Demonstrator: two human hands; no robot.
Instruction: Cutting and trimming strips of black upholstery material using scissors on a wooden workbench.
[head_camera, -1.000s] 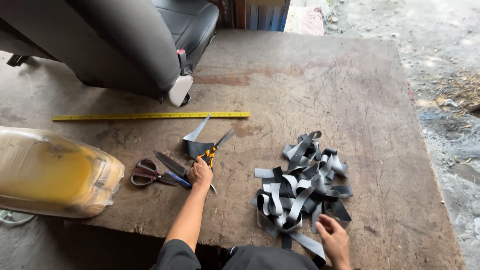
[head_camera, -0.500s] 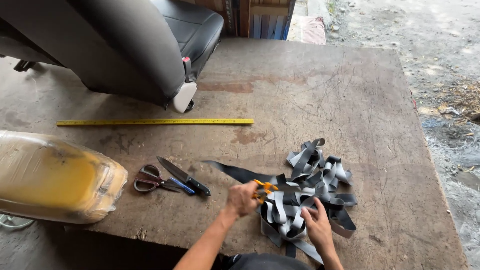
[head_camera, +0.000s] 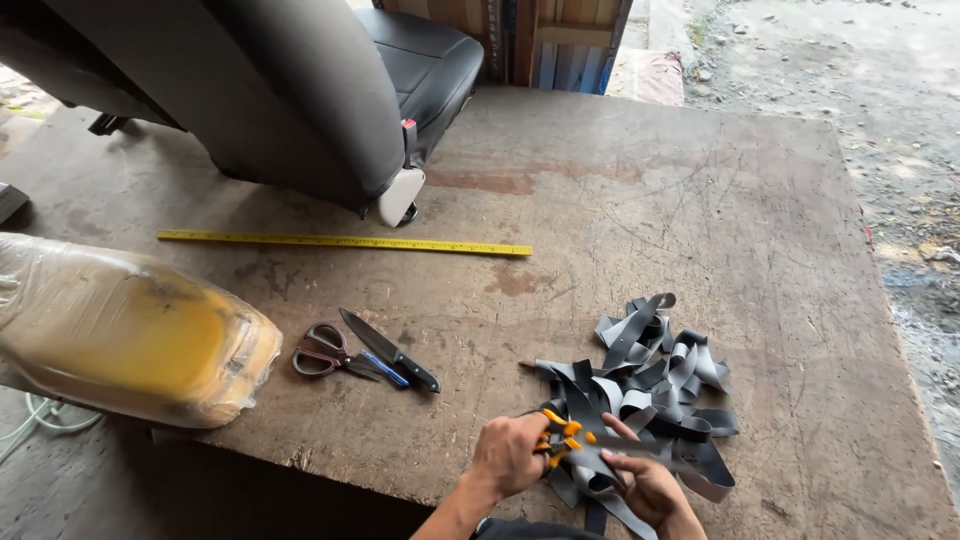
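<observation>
Head: left hand (head_camera: 510, 455) grips orange-handled tool (head_camera: 560, 438), now over strap pile (head_camera: 640, 400); right hand (head_camera: 645, 485) pinches strap.

Rough, stained wooden board (head_camera: 640, 210), beside its near edge a heap of smooth, faintly glossy grey straps (head_camera: 645, 400), orange plastic-handled tool (head_camera: 560, 437), further in a matt yellow tape (head_camera: 345, 242), black leather-like seat (head_camera: 300, 90), foam block in glossy plastic wrap (head_camera: 120, 330)

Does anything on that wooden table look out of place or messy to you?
Mostly the grey straps: they lie in a tangled heap, not stacked. The left hand holds orange-handled scissors over them. A car seat resting on the work table looks unusual.
</observation>
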